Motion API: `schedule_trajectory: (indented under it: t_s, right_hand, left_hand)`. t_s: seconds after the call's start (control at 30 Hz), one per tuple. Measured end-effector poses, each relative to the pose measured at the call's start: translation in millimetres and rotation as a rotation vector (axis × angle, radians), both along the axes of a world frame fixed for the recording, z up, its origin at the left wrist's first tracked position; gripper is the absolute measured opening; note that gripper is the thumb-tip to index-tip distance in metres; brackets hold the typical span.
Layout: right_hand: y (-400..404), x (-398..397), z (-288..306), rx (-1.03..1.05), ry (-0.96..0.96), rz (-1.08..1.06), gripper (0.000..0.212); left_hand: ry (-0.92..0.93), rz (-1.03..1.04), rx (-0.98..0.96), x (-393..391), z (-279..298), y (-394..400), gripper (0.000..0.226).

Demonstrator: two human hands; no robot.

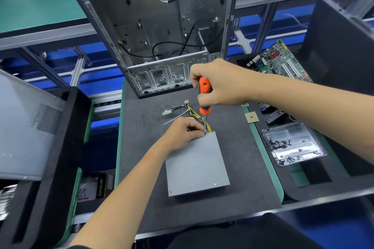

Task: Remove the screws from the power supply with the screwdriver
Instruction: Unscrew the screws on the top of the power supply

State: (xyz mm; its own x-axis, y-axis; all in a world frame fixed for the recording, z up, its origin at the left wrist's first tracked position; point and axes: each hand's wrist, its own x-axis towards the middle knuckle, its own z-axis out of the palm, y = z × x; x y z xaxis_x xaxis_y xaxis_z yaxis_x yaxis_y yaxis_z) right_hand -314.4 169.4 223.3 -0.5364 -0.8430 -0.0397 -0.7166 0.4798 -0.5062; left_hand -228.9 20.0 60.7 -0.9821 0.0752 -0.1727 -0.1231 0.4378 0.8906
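The grey power supply (197, 163) lies flat on the dark mat, with yellow and black cables (193, 112) running from its far end. My right hand (220, 83) grips the orange-handled screwdriver (204, 97) upright, its tip at the box's far corner. My left hand (183, 134) rests on that far corner, thumb and fingertips pinched around the shaft's tip; the screw there is hidden. One screw (215, 183) shows near the box's near right corner.
An open, empty computer case (162, 26) lies beyond the mat. A clear tray (293, 143) with several loose screws sits to the right, a CPU chip (251, 117) and a motherboard (281, 62) behind it. A grey side panel (30, 127) leans at the left.
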Motion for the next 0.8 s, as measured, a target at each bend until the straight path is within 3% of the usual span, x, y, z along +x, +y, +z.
schedule_trajectory:
  t_s: [0.2, 0.4, 0.63, 0.8]
  right_hand:
    - [1.6, 2.6, 2.1, 0.033, 0.121, 0.039, 0.011]
    - [-0.1, 6.5, 3.0, 0.078, 0.242, 0.005, 0.030]
    - [-0.2, 1.0, 0.9, 0.077, 0.196, -0.040, 0.030]
    - [-1.5, -1.8, 13.6, 0.184, 0.155, 0.177, 0.013]
  left_hand:
    - [-0.002, -0.001, 0.000, 1.1, 2.1, 0.9, 0.008]
    - [-0.024, -0.011, 0.011, 0.2, 2.7, -0.6, 0.012]
    - [-0.029, 0.005, 0.014, 1.0, 2.3, -0.9, 0.012]
    - [-0.024, -0.014, 0.018, 1.4, 3.8, -0.3, 0.012]
